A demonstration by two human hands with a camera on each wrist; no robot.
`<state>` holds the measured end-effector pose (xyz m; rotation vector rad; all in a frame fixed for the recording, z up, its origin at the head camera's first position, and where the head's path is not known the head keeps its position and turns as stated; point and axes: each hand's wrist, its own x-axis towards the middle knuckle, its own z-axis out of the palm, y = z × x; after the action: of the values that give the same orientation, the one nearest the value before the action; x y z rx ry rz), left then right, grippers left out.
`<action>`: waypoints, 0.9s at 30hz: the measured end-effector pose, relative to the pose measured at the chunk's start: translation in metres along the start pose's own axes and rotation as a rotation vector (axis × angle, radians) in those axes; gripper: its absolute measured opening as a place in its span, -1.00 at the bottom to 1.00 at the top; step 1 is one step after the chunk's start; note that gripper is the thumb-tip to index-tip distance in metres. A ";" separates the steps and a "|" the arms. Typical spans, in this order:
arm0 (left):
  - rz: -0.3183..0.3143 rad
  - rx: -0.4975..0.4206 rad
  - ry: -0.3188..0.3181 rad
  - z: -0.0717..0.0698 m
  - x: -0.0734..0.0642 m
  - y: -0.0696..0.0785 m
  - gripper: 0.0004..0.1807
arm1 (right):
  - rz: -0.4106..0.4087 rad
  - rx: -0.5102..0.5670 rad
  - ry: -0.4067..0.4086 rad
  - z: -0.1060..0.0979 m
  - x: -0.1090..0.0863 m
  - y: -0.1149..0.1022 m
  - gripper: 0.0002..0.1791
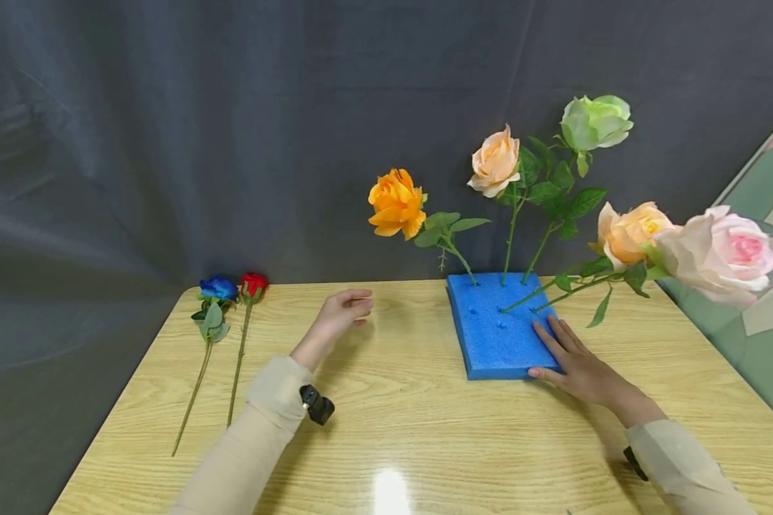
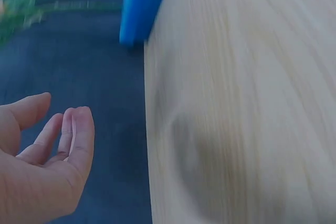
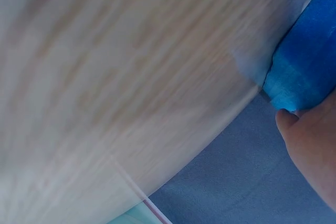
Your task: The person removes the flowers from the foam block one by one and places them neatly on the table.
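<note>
My left hand (image 1: 338, 318) hovers over the table with loosely bent fingers and nothing between them; the left wrist view confirms an empty palm. Spread over the right front corner of a blue foam block (image 1: 505, 350), my right hand (image 1: 580, 365) rests with its fingers on top and thumb at the front edge. Several artificial roses stand in the block: an orange rose (image 1: 396, 206), a peach rose (image 1: 494, 163), a pale green rose (image 1: 595, 123), a yellow-peach rose (image 1: 631, 232) and a pale pink rose (image 1: 715, 254). The last two lean right.
On the table's left side lie a blue rose (image 1: 219, 288) and a red rose (image 1: 254, 285), their stems toward me. A dark curtain (image 1: 296, 143) hangs behind the wooden table (image 1: 393, 415). Small holes mark the foam's top.
</note>
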<state>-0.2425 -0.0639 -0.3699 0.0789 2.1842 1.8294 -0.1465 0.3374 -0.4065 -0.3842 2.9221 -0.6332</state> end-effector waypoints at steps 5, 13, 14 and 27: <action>0.046 -0.071 -0.054 0.039 0.011 0.009 -0.57 | -0.008 0.000 0.003 0.002 0.001 -0.001 -0.02; 0.058 -0.244 -0.034 0.079 0.026 0.016 -0.56 | -0.009 -0.013 -0.005 0.001 0.003 -0.002 -0.02; 0.062 -0.262 -0.033 0.083 0.028 0.016 -0.57 | -0.011 -0.016 -0.005 0.001 0.003 -0.002 -0.02; 0.090 -0.365 -0.002 0.133 0.040 0.026 -0.54 | -0.003 -0.012 -0.006 0.001 0.001 0.001 -0.02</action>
<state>-0.2506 0.0769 -0.3721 0.1019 1.8357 2.2442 -0.1476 0.3371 -0.4081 -0.3920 2.9213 -0.6135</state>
